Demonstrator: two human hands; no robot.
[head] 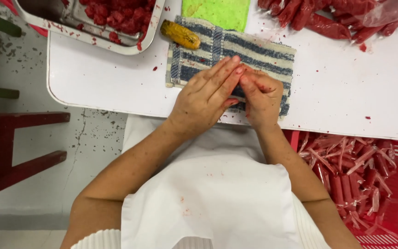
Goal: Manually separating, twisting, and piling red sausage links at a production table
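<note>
My left hand (206,94) lies flat, fingers together, on a blue-and-white striped cloth (254,53) spread on the white table (102,76). My right hand (262,97) is curled beside it, its fingertips meeting the left fingertips over the cloth. Both hands carry red stains. Whatever small thing may be pinched between the fingers is hidden. A yellowish, stained cob-shaped object (179,34) rests at the cloth's far left corner.
A metal tray (93,39) of red paste sits far left. A green sponge cloth (217,13) lies behind the striped cloth. Filled red tubes (318,20) lie far right. A red crate (392,193) of red sticks stands below the table. A red stool (19,147) is left.
</note>
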